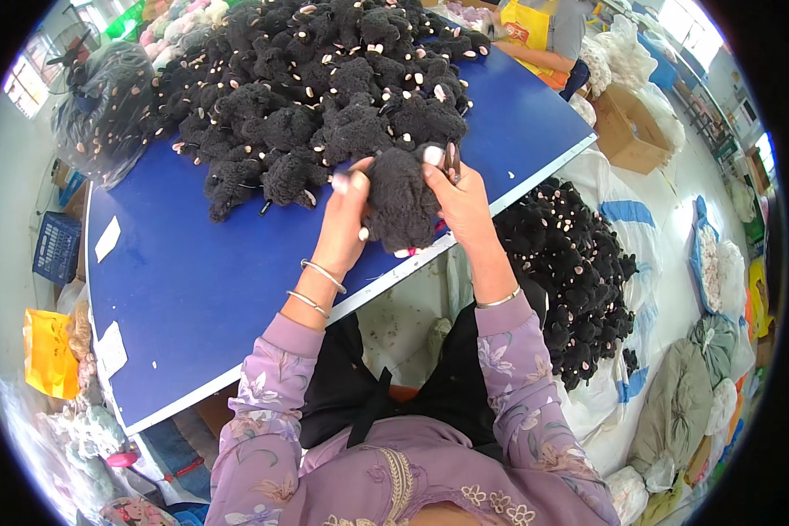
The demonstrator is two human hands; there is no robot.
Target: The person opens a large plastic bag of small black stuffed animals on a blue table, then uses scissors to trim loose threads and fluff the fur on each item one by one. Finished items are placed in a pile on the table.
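A fluffy black plush toy point(401, 197) is between my two hands, just above the near edge of the blue table point(175, 298). My left hand point(346, 210) grips its left side, with the fingers curled and partly hidden by the fur. On the other side, my right hand point(465, 197) is closed on the toy. A slim dark tool point(452, 159), which looks like thread snips, sticks up from the right fingers. Small pale and pink parts show at the toy's lower end. Beyond my hands lies a big pile of similar black plush toys point(351, 88).
More black plush toys point(570, 280) lie heaped on a white sheet to the right of the table. A filled clear bag point(105, 114) stands at the far left, above a blue crate point(57, 248). Past the table's far right corner are a person in a yellow apron point(526, 31) and a cardboard box point(629, 129).
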